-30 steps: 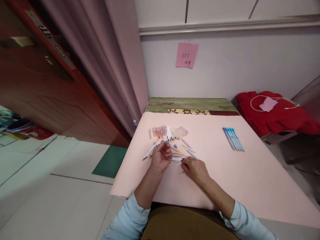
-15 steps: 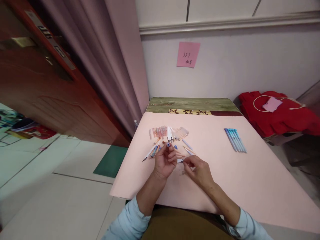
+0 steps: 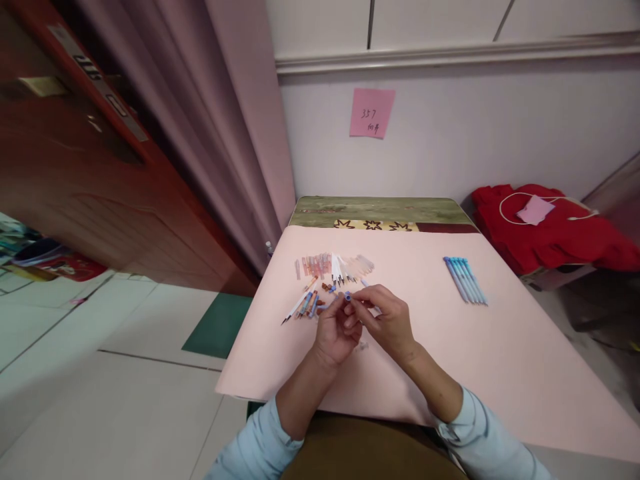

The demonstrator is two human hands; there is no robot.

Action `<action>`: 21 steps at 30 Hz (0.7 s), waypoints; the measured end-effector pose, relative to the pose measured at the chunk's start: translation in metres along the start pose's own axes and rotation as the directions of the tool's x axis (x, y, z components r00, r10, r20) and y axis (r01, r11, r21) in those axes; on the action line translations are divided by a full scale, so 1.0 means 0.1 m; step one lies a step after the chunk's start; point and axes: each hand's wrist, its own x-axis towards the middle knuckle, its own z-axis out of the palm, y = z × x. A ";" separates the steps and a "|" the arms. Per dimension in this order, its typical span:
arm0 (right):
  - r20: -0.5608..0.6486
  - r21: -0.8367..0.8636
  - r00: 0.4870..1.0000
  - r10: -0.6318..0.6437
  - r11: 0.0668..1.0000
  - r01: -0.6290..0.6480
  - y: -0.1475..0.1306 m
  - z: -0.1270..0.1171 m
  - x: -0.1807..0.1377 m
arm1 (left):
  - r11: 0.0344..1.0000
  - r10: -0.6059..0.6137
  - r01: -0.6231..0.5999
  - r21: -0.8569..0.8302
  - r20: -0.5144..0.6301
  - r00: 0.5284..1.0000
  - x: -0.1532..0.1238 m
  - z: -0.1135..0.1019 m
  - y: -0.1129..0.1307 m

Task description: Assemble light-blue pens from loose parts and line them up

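Observation:
Over the pink table cover (image 3: 450,347) my two hands meet just in front of me. My left hand (image 3: 336,333) is closed round a small blue pen part (image 3: 347,296) held at its fingertips. My right hand (image 3: 387,323) pinches a thin pen piece and brings it against that blue part. A heap of loose pen parts (image 3: 333,267), refills, clear barrels and small caps, lies just beyond my hands. More pen pieces (image 3: 305,305) lie to the left of my left hand.
A row of several assembled blue pens (image 3: 465,280) lies at the right of the table. A red cloth with a white cable (image 3: 550,223) sits beyond the right edge. A pink note (image 3: 372,113) hangs on the wall. Curtain and wooden door stand left.
My right hand has lifted off the table and moved left and up to meet my left hand. My left hand has risen slightly with the blue part.

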 end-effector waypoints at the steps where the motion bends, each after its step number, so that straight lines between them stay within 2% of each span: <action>1: -0.002 -0.036 1.000 -0.027 0.999 0.027 0.02 0.01 -0.01 | 1.000 0.001 -0.001 0.004 -0.007 1.000 0.00 0.00 -0.01; 5: -0.011 -0.125 0.993 -0.115 0.986 0.113 0.07 0.01 -0.04 | 1.000 -0.009 0.009 0.010 -0.014 1.000 0.01 -0.04 -0.03; 13: 0.009 -0.186 0.988 -0.151 0.971 0.150 0.13 -0.03 -0.08 | 1.000 -0.021 0.021 0.009 -0.005 1.000 0.02 -0.07 -0.07; 17: 0.000 -0.196 0.989 -0.148 0.970 0.145 0.12 -0.03 -0.10 | 1.000 -0.023 0.023 0.017 -0.002 1.000 0.01 -0.05 -0.07; 21: -0.022 -0.137 0.995 -0.097 0.986 0.093 0.10 -0.06 -0.09 | 0.999 -0.037 0.037 0.022 0.001 0.999 -0.01 -0.03 -0.08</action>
